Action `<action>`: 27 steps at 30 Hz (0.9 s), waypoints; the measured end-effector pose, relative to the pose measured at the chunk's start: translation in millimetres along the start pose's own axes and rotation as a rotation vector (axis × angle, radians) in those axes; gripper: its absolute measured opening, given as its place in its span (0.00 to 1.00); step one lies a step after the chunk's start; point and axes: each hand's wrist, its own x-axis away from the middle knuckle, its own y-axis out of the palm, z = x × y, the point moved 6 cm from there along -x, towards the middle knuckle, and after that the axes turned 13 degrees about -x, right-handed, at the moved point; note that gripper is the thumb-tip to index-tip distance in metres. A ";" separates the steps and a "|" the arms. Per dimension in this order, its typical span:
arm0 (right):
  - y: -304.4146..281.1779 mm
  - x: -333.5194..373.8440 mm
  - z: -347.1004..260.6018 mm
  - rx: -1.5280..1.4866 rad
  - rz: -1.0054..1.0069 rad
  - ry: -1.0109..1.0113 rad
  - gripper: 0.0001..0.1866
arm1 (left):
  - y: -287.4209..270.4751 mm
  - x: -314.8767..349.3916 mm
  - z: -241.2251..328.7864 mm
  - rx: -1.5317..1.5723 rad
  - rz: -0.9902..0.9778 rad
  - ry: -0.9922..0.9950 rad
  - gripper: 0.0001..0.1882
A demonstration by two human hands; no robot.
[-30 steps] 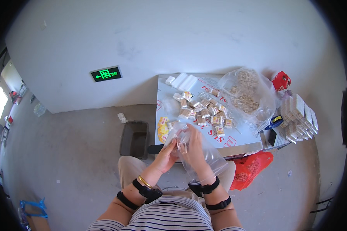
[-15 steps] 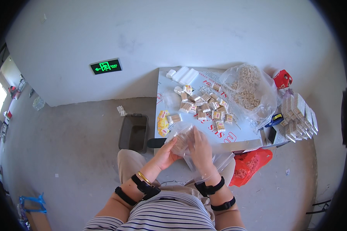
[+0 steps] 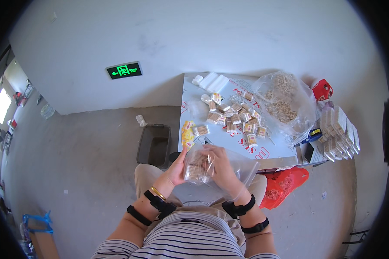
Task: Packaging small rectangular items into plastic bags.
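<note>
A clear plastic bag [image 3: 245, 166] is held over my lap at the table's front edge. Inside it, small packs of wooden-stick cotton swabs [image 3: 196, 167] sit in rows at its left end. My left hand [image 3: 176, 167] is closed on that filled end from the left. My right hand [image 3: 221, 167] is within the bag, film reaching over its wrist, its fingers curled against the packs; their tips are partly hidden. Beyond, several loose swab packs [image 3: 231, 116] lie scattered on the table [image 3: 193, 97], with yellow printed cards [image 3: 187, 131] at its left edge.
A big clear bag of loose swabs [image 3: 282, 111] is at the back right, beside stacked white packs [image 3: 339, 131] and a blue-and-yellow tool [image 3: 312, 135]. White rolls [image 3: 214, 82] lie at the back. A dark bin [image 3: 156, 126] stands left; a red bag [image 3: 285, 183] sits below right.
The clear bag has turned and come slightly nearer me, so its packs show more plainly. My right fingers, earlier stretched over the packs, are now bent. The view has shifted a little.
</note>
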 end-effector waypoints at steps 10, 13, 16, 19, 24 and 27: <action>12.2 -4.1 -1.5 -0.271 -0.141 0.125 0.19 | 3.2 -6.3 -7.2 0.075 -0.029 0.083 0.28; -7.5 -10.0 -39.6 -0.208 -0.119 0.106 0.20 | -24.6 -0.1 -8.7 0.149 0.113 0.072 0.27; -54.9 6.0 -49.7 -0.130 -0.194 0.071 0.20 | -18.7 4.9 3.6 0.190 0.025 0.145 0.32; -117.7 50.6 6.1 -0.243 0.231 0.500 0.14 | -2.9 6.7 12.9 0.154 -0.023 0.167 0.35; -90.9 66.9 27.5 -0.567 0.196 0.700 0.10 | 15.1 -2.5 12.1 0.172 -0.166 0.199 0.38; -103.8 38.9 9.9 -0.450 0.258 0.662 0.05 | -0.9 -6.6 7.2 0.165 -0.134 0.207 0.37</action>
